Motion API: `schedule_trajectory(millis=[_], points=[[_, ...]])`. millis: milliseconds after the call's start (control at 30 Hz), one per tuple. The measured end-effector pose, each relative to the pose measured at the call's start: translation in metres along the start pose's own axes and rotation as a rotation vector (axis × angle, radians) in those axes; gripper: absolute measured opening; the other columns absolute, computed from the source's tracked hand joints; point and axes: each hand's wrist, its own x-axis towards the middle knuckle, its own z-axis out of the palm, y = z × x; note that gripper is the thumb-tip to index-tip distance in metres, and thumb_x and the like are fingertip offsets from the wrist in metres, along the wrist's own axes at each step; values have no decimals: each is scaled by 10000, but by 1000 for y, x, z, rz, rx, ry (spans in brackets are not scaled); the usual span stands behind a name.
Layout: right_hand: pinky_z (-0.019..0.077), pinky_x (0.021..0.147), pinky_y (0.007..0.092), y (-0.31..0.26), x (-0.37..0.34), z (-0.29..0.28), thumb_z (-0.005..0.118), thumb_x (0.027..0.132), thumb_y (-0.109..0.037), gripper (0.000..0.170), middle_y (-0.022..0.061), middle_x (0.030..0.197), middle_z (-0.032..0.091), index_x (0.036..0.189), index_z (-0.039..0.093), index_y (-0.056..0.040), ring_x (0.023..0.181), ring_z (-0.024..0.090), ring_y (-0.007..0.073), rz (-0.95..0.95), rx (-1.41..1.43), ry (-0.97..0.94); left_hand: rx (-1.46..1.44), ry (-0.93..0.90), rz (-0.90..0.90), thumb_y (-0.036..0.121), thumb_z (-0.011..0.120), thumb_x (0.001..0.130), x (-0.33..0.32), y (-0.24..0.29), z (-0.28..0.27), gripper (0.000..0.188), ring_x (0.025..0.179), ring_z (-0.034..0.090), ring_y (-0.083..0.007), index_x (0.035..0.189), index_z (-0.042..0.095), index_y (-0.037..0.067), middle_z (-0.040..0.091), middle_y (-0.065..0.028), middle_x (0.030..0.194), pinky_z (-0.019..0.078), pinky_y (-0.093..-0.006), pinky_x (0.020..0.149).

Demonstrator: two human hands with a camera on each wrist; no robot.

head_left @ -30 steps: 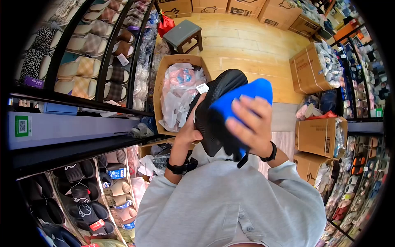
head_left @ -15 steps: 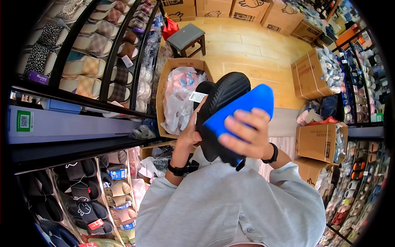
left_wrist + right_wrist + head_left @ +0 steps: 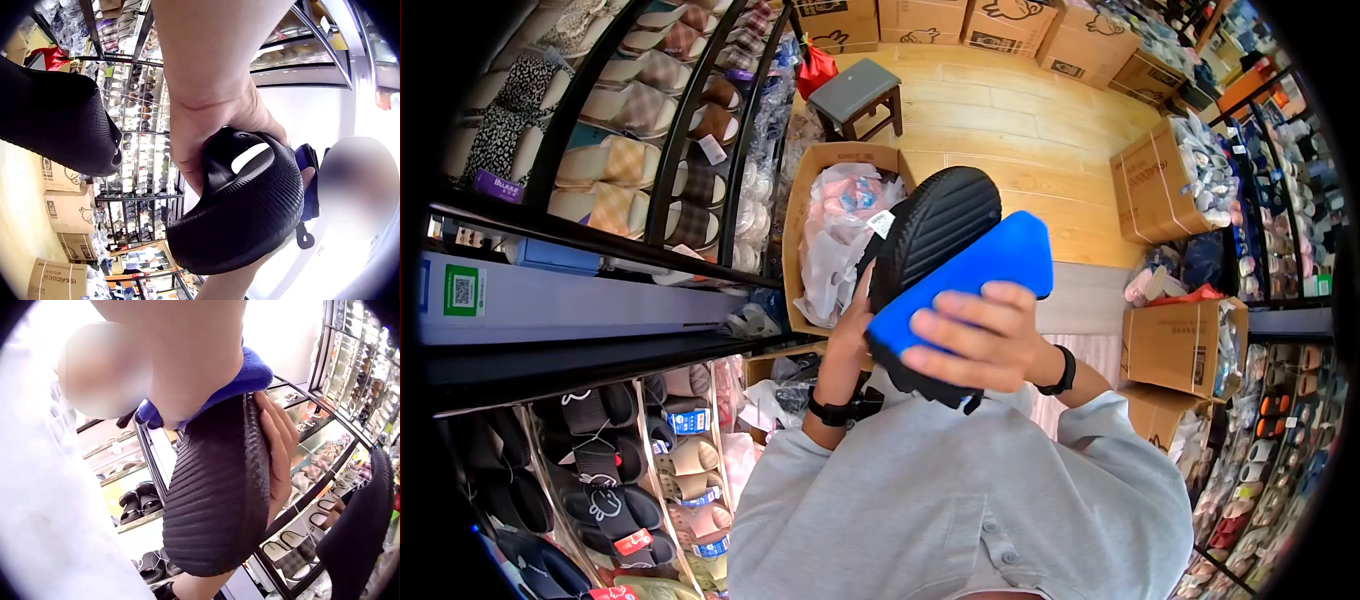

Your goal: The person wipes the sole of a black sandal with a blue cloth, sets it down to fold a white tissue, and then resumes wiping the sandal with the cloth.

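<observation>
My left hand point(image 3: 852, 335) grips a black slipper point(image 3: 940, 225) with its ridged sole turned up in the head view. A second black slipper point(image 3: 59, 119) hangs beside it, linked to the pair, with a white tag point(image 3: 881, 223) near it. With its fingers bent across the back, my right hand point(image 3: 980, 340) holds a fuzzy blue cloth pad point(image 3: 990, 265) with a dark edge and a small black loop. The pad lies over the lower part of the sole. In the right wrist view, the blue pad point(image 3: 250, 372) overlaps one end of the ridged sole point(image 3: 209, 494).
Racks of slippers point(image 3: 605, 180) stand close on the left, and more shelves point(image 3: 1280, 420) line the right. An open carton point(image 3: 800, 165) of bagged goods is just beyond my left hand. A grey-topped stool point(image 3: 855, 90) stands behind it on the wooden floor, with cartons point(image 3: 1000, 25) farther back.
The blue pad and my right hand have slid down and to the left along the slipper, uncovering more of the sole's ridges. My left hand keeps its grip.
</observation>
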Motion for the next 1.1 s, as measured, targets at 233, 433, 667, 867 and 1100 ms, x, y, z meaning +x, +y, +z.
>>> schedule_trajectory(millis=[233,433,667,867,1100], points=[[423,991,427,11,8,-13,747,795,-210,375,71,1247,689,1167,709,-183,1136,627,273,382,30,53,18,-35,-28,607,923,529,13,5,6,1469,1438,342,-258,1571,99,-23,298,-152,1577,261,-409,1192],[414,989,328,-4,-6,-2,654,865,-151,294,17,1191,713,1150,721,-167,1107,637,178,-12,7,-58,9,-18,-62,622,916,529,7,4,5,1468,1440,336,-254,1569,107,-24,298,-149,1576,254,-404,1193],[428,977,422,8,1,-18,736,788,-195,375,52,1257,682,1161,706,-193,1140,624,254,319,16,-3,75,-31,-79,649,902,530,15,14,18,1461,1442,326,-247,1564,124,-27,299,-145,1572,244,-400,1196],[402,998,323,-9,-6,-2,663,866,-154,295,14,1201,711,1154,721,-184,1104,639,169,20,2,-16,59,-40,-69,660,895,533,13,14,18,1452,1439,326,-243,1560,136,-30,302,-142,1570,246,-403,1194],[411,1001,429,8,6,-16,738,785,-210,423,70,1281,675,1204,692,-173,1167,614,274,382,11,38,57,-60,-37,660,894,535,15,19,24,1446,1435,332,-242,1559,142,-32,305,-140,1569,254,-404,1190]])
